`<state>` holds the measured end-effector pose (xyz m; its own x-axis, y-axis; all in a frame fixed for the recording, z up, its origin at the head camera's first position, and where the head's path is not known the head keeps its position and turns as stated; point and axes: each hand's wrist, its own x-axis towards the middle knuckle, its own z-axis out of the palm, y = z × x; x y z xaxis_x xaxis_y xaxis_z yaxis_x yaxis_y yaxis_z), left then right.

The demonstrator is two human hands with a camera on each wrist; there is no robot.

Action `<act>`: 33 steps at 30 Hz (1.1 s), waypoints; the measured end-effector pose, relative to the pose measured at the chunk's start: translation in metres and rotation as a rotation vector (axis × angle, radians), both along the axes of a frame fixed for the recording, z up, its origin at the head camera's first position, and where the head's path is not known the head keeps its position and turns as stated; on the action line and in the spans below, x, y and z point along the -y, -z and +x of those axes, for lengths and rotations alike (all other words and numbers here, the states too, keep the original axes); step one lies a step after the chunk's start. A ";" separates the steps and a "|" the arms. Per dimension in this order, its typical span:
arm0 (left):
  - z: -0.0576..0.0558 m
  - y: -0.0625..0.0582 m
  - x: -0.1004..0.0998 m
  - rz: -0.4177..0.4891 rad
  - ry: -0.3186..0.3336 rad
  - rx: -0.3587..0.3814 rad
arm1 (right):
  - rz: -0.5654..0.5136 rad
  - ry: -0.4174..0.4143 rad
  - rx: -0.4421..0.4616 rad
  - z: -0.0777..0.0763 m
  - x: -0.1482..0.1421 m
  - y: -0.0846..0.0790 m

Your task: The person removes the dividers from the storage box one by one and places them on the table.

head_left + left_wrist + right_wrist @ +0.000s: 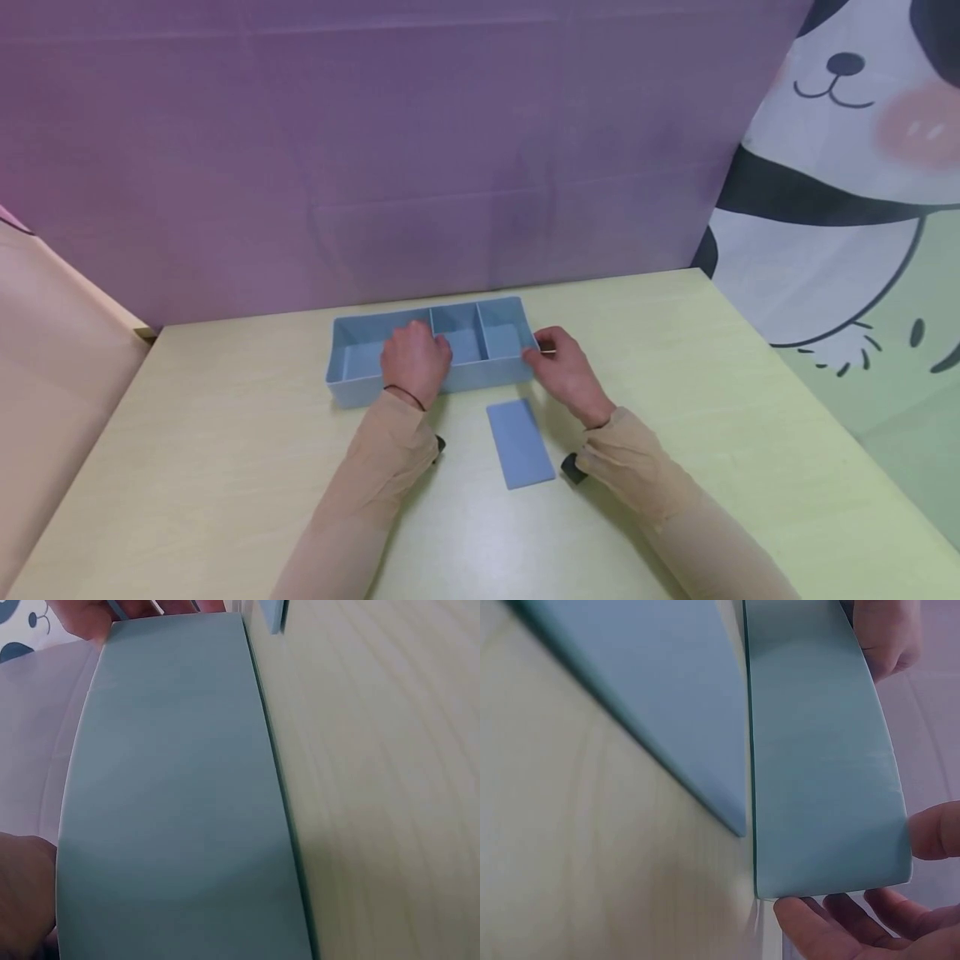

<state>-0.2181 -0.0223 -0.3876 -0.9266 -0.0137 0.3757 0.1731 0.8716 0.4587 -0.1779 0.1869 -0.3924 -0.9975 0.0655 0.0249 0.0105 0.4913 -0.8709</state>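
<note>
A long blue storage box [480,377] with three compartments lies across the table. My left hand [415,363] reaches over its front wall, thumb and fingers on either side of the left divider [432,323], which it pinches; the fingertips are hidden inside. At the box's right end, my right hand [570,377] grips the wall, thumb at the rim and fingers outside. The right wrist view shows those fingers [810,922] against the end wall. Flat on the table in front of the box is a loose blue rectangular panel [521,443], between my forearms.
The pale wooden table [247,467] reaches back to a purple cloth backdrop [420,150]. A panda picture [840,250] covers the wall on the right. Small black devices [574,468] sit under both wrists, close over the table.
</note>
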 end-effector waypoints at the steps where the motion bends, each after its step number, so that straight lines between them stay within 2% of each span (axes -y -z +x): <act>1: 0.000 0.000 0.000 -0.002 0.001 -0.005 | -0.001 0.000 0.000 0.000 0.000 0.000; 17: -0.002 -0.003 0.002 0.020 0.047 0.013 | -0.005 -0.001 0.005 0.002 0.001 -0.002; 24: -0.001 -0.003 0.003 0.022 0.060 -0.023 | -0.006 0.003 0.006 0.001 0.001 -0.001; 33: 0.000 -0.004 0.005 0.078 0.098 -0.063 | -0.009 0.011 0.014 0.001 0.001 -0.001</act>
